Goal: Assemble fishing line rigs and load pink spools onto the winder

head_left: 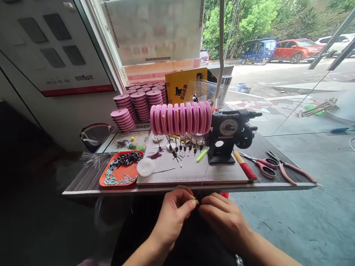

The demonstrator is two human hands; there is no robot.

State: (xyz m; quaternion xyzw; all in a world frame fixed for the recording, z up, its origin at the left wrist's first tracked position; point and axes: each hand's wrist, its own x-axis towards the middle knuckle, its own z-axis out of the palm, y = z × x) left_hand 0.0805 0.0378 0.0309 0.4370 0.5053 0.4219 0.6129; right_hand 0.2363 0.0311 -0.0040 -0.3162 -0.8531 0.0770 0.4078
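While the thread (204, 178) runs unbroken from the fingertips up past the counter (85, 178) edge, work at that end looks unfinished. Left hand (177, 207): thumb and index pinched on the thread, just in front of the counter; any piece on it too small to identify. Right hand (222, 212): fingers curled, close beside the left; contents hidden, grip cannot be told.

On the board (233, 176), a dish (145, 167) and loose white beads (181, 155), apparently unused. Tray (122, 171), left: dark, turquoise and pale beads, plenty remaining. Scissors (259, 162) and pliers (301, 172), right: lying untouched.

Beyond: spools (180, 118) in a row on the winder (219, 157), mounted; small black pieces (190, 147) dangle below. Farther back, stacked spools (140, 105) stand off the winder; whether finished or waiting, cannot tell.
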